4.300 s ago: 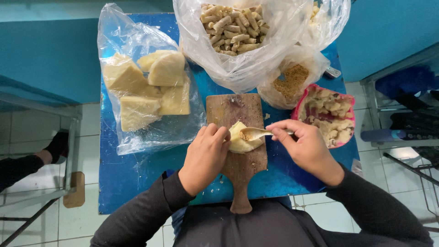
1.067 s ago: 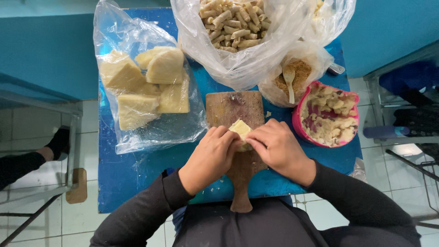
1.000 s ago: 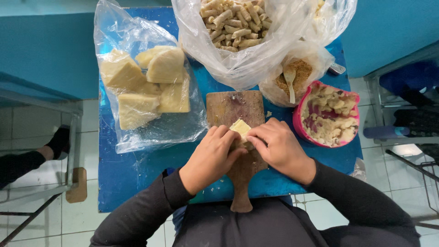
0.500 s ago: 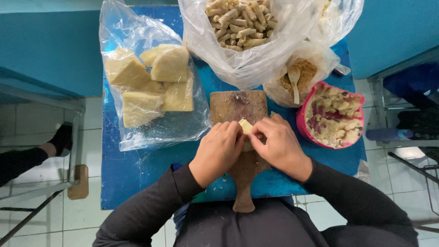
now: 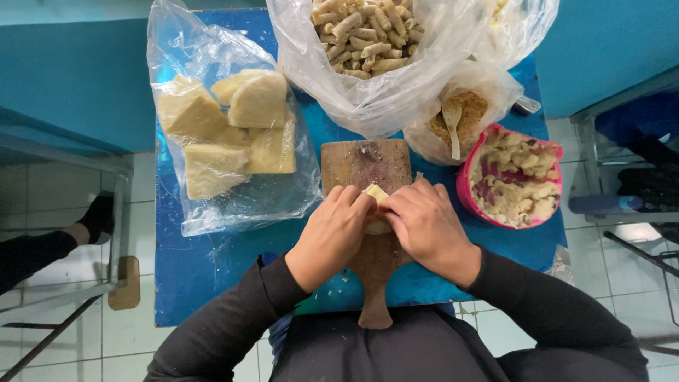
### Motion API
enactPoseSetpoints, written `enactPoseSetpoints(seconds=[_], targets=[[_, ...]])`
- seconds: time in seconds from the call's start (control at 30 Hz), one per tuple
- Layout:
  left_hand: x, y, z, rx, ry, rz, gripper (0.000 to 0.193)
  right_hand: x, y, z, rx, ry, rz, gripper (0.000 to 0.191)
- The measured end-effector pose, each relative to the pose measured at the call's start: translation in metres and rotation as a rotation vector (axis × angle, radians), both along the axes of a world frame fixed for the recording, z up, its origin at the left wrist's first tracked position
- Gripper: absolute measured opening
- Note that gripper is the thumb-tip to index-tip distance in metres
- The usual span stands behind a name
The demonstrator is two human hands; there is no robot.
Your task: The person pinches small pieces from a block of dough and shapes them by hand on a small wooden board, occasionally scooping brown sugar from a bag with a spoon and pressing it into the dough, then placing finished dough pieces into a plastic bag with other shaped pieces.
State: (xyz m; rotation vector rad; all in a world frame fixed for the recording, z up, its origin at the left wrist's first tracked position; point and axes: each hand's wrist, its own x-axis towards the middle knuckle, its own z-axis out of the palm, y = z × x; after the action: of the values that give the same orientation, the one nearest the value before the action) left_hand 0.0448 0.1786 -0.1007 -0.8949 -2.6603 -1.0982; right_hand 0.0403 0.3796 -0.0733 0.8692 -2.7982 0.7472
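Observation:
A small pale yellow piece of dough (image 5: 375, 194) lies on a brown wooden cutting board (image 5: 364, 164) with a handle that points toward me. My left hand (image 5: 329, 237) and my right hand (image 5: 426, 226) both close over the dough from either side, fingertips meeting on it. Only its top corner shows between my fingers.
On the blue table (image 5: 205, 265), a clear bag with pale yellow dough blocks (image 5: 230, 127) lies left. A large bag of rolled pieces (image 5: 364, 39) sits behind the board, a bag of brown crumbs with a spoon (image 5: 456, 120) and a pink bowl of filling (image 5: 513, 177) to the right. Another person's leg (image 5: 42, 244) shows at left.
Earlier my right hand spooned filling onto the dough; the spoon now rests in the crumb bag. Both hands have since closed tighter over the dough.

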Motion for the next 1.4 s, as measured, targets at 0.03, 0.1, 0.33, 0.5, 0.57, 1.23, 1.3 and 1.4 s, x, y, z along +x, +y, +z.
enactPoseSetpoints(seconds=[0.03,0.1,0.33,0.5,0.57,1.23,1.3,1.4], targets=[[0.000,0.001,0.000,-0.005,0.007,0.002,0.017,-0.001,0.000,-0.001,-0.018,-0.013,-0.011,0.010],[0.000,0.002,-0.001,0.007,-0.006,0.033,0.014,-0.003,0.001,-0.004,-0.051,-0.037,-0.034,0.007],[-0.008,0.001,-0.003,0.149,-0.129,0.138,0.011,-0.020,0.006,-0.012,-0.195,-0.224,-0.062,0.009],[-0.007,0.003,-0.001,0.078,-0.038,0.072,0.017,-0.008,0.001,-0.007,-0.062,-0.006,-0.017,0.015],[-0.005,0.000,0.000,0.035,0.003,0.040,0.025,-0.005,0.001,-0.003,-0.034,-0.001,-0.005,0.015],[-0.003,-0.001,-0.002,-0.071,0.073,0.036,0.028,-0.011,-0.001,-0.005,-0.069,-0.005,-0.061,0.010],[-0.004,0.001,-0.004,-0.091,0.054,0.061,0.026,-0.010,-0.003,-0.006,-0.039,0.032,-0.076,0.008],[-0.006,0.001,-0.005,-0.069,0.111,0.081,0.029,-0.007,-0.005,-0.006,-0.012,0.176,-0.080,0.012]])
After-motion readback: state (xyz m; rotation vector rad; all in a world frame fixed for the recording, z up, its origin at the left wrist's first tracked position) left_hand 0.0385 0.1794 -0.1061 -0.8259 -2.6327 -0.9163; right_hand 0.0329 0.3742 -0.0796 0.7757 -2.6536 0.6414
